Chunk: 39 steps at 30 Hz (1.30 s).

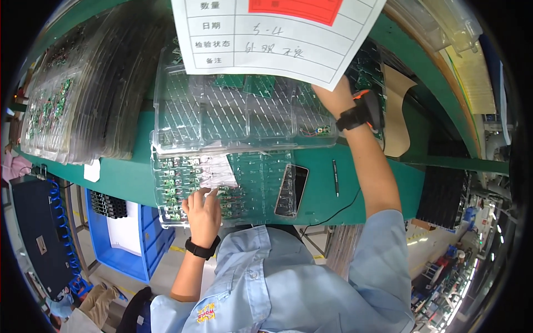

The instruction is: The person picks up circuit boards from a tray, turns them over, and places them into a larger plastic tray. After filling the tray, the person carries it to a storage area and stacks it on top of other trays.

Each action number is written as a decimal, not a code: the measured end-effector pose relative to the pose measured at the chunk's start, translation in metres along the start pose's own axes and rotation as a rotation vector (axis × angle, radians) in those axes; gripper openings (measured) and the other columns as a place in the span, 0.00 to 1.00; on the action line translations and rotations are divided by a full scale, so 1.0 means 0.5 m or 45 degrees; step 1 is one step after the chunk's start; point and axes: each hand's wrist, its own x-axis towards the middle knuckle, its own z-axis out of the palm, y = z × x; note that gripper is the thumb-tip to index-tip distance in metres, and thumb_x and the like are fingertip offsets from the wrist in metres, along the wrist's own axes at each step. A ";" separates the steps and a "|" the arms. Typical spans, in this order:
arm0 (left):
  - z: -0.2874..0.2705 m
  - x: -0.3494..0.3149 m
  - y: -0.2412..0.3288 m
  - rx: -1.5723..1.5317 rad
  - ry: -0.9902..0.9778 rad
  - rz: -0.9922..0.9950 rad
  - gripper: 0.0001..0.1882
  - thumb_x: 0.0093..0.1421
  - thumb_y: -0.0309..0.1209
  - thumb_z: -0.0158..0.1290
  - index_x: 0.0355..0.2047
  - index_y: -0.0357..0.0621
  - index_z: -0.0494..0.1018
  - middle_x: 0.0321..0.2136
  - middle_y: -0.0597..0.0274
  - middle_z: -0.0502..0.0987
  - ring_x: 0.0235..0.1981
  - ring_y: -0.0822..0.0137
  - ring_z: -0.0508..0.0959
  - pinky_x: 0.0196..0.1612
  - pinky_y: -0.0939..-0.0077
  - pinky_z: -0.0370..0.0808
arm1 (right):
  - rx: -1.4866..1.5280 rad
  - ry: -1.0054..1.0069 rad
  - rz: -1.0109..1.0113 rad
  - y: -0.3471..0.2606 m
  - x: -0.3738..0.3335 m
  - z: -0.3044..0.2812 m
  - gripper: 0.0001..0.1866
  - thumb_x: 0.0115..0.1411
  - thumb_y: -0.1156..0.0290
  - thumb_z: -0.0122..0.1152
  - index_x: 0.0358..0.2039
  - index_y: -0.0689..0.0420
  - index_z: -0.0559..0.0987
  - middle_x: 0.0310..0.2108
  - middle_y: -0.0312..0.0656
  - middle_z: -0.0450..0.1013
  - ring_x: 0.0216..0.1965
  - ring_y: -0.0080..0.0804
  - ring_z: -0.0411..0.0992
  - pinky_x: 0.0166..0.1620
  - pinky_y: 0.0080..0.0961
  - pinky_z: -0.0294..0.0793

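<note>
My left hand rests over a clear plastic tray, its fingers stretched out and slightly apart. They touch the small green circuit boards in rows and the lower edge of a white paper slip. My right hand reaches forward beside a stack of clear trays. Its fingers are hidden behind a large printed white sheet with a red patch, so whether it holds anything cannot be seen. Both wrists wear black bands. A dark phone lies at the tray's right edge.
Tall stacked clear trays with boards stand at the left. A black pen and thin cable lie on the green table. An orange-and-black object is beside my right wrist. Below left is a blue bin; people stand beyond.
</note>
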 end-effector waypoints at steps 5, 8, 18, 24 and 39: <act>-0.058 0.006 0.041 -0.278 0.123 -0.046 0.18 0.51 0.23 0.57 0.45 0.43 0.74 0.40 0.57 0.72 0.41 0.57 0.70 0.46 0.62 0.64 | 1.503 -0.279 0.907 -0.124 -0.039 -0.123 0.10 0.57 0.76 0.57 0.40 0.61 0.75 0.35 0.47 0.77 0.35 0.35 0.77 0.36 0.25 0.75; -0.104 0.035 0.105 -0.457 0.241 0.016 0.21 0.50 0.21 0.58 0.46 0.43 0.74 0.39 0.57 0.72 0.39 0.56 0.71 0.42 0.64 0.67 | 2.242 -0.577 1.142 -0.276 -0.105 -0.166 0.08 0.58 0.78 0.57 0.39 0.61 0.72 0.36 0.44 0.76 0.35 0.26 0.76 0.39 0.21 0.77; -0.076 -0.021 0.084 -0.467 0.045 0.314 0.20 0.49 0.21 0.59 0.44 0.42 0.74 0.34 0.59 0.75 0.31 0.58 0.75 0.33 0.69 0.72 | 2.657 -0.923 1.610 -0.447 -0.263 -0.135 0.13 0.60 0.78 0.57 0.45 0.60 0.70 0.37 0.38 0.71 0.39 0.26 0.75 0.42 0.22 0.77; -0.070 -0.051 0.047 -0.935 -0.321 -0.009 0.17 0.52 0.18 0.54 0.44 0.42 0.74 0.30 0.55 0.73 0.28 0.54 0.75 0.32 0.65 0.73 | 2.380 -1.156 1.278 -0.454 -0.311 -0.102 0.15 0.61 0.76 0.57 0.49 0.62 0.71 0.34 0.37 0.71 0.36 0.26 0.75 0.41 0.23 0.77; 0.103 0.053 -0.105 0.182 -0.188 0.286 0.16 0.53 0.25 0.48 0.43 0.49 0.77 0.37 0.60 0.73 0.40 0.61 0.73 0.47 0.66 0.67 | 0.755 -0.625 0.209 -0.501 -0.298 0.169 0.04 0.53 0.73 0.59 0.29 0.57 0.78 0.26 0.40 0.70 0.25 0.39 0.74 0.30 0.33 0.74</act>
